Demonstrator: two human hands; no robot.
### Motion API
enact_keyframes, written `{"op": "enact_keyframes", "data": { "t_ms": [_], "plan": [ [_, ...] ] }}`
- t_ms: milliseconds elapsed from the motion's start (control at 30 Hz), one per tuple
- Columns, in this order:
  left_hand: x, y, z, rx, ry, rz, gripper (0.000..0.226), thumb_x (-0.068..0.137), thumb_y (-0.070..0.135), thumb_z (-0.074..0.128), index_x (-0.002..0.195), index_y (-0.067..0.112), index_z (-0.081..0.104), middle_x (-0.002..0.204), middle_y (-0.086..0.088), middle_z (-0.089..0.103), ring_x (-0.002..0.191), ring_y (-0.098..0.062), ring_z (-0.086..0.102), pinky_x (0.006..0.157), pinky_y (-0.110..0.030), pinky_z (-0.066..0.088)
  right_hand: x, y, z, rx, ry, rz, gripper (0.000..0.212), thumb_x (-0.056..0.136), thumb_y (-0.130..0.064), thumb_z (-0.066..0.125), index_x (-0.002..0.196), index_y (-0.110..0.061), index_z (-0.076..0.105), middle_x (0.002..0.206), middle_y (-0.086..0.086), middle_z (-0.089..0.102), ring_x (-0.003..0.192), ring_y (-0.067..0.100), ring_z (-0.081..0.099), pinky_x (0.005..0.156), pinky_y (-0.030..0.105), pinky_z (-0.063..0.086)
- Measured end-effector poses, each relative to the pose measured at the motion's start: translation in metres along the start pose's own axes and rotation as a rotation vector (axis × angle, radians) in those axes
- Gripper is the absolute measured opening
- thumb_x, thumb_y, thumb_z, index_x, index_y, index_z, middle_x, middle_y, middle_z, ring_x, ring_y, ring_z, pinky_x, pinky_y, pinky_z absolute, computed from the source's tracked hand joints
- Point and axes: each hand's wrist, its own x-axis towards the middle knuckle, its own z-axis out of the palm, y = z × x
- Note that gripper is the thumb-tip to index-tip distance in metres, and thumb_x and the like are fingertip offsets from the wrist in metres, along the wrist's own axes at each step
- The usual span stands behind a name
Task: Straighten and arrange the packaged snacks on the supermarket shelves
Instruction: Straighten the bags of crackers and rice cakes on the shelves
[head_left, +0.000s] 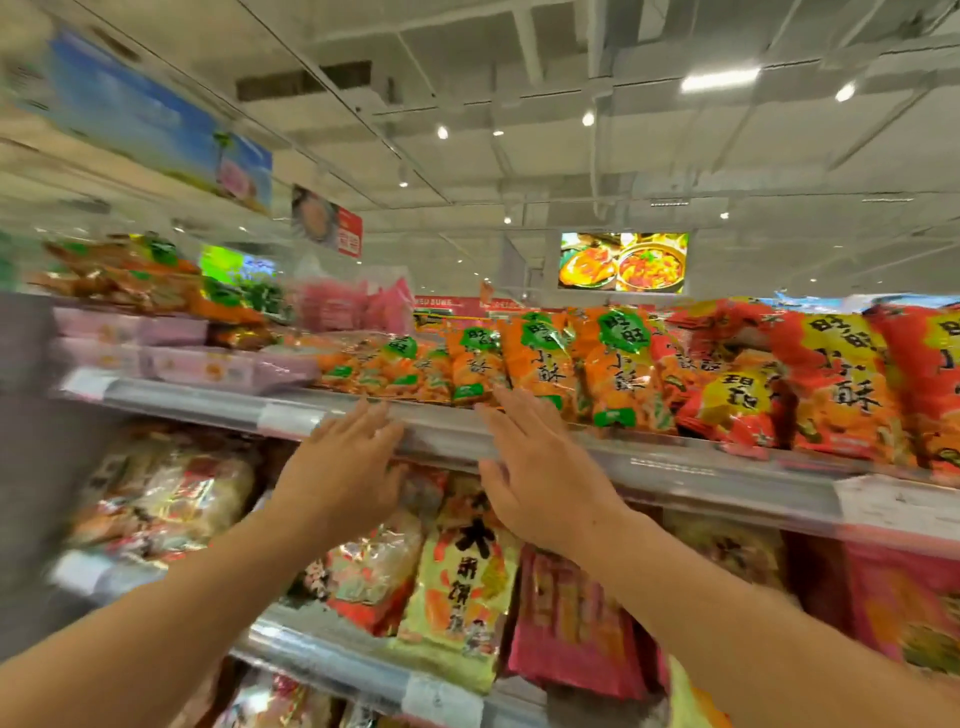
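Orange snack bags with green labels (540, 358) stand in a row on the top shelf (447, 441), with red and yellow bags (831, 384) to their right. My left hand (343, 467) and my right hand (540, 478) are both raised in front of the shelf's front rail, fingers spread, holding nothing. The right fingertips reach up to the bottom of the orange bags; I cannot tell whether they touch. The left fingertips lie at the rail's edge, left of those bags.
Pink flat boxes (182, 353) are stacked at the shelf's left end. The shelf below holds a yellow-green bag (462, 587), a pink bag (576, 623) and clear rice-cracker bags (171, 493). Lit food signs hang overhead. The view is motion-blurred.
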Motion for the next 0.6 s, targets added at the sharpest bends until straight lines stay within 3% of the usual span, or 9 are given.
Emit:
{"op": "enact_keyframes", "data": {
  "t_ms": [100,200,267,433,600],
  "plan": [
    [-0.027,-0.067,-0.008,0.003,-0.051,-0.159,0.048,0.088,0.039,0.047,0.132,0.021,0.047,0.138,-0.001,0.048,0.13,-0.023,0.042,0.102,-0.036,0.04,0.041,-0.041,0.027,0.009,-0.026,-0.061,0.057,0.098,-0.034,0.037,0.151,-0.018,0.022,0.16,0.002,0.015,0.147,0.017,0.007,0.118,0.032,0.009],
    [-0.049,-0.131,-0.011,0.004,-0.053,-0.201,0.046,0.088,0.036,0.05,0.132,0.02,0.05,0.135,0.0,0.052,0.126,-0.021,0.046,0.1,-0.036,0.043,0.08,-0.082,0.055,-0.037,-0.026,-0.098,0.056,0.097,-0.037,0.041,0.148,-0.016,0.032,0.157,0.004,0.023,0.145,0.022,0.014,0.117,0.033,0.013],
    [-0.058,-0.172,-0.011,-0.005,-0.053,-0.205,0.049,0.09,0.034,0.05,0.136,0.018,0.049,0.139,-0.003,0.051,0.13,-0.023,0.043,0.104,-0.037,0.04,0.106,-0.107,0.073,-0.054,-0.029,-0.076,0.055,0.095,-0.038,0.043,0.145,-0.018,0.035,0.155,0.008,0.025,0.145,0.026,0.016,0.116,0.038,0.015],
    [-0.057,-0.254,-0.006,-0.042,-0.048,-0.177,0.062,0.09,0.035,0.051,0.148,0.019,0.033,0.153,-0.003,0.035,0.141,-0.022,0.03,0.112,-0.035,0.031,0.153,-0.147,0.115,-0.19,-0.119,0.032,0.067,0.093,-0.049,0.037,0.151,-0.024,0.016,0.161,0.006,0.01,0.147,0.025,0.006,0.118,0.046,0.005],
    [-0.032,-0.304,0.005,-0.058,-0.01,-0.123,0.069,0.089,0.035,0.052,0.151,0.021,0.025,0.158,-0.005,0.025,0.144,-0.023,0.024,0.113,-0.037,0.03,0.163,-0.157,0.122,-0.37,-0.068,0.119,0.06,0.089,-0.05,0.038,0.143,-0.026,0.032,0.149,0.001,0.033,0.134,0.026,0.03,0.109,0.045,0.023]
  ]
}}
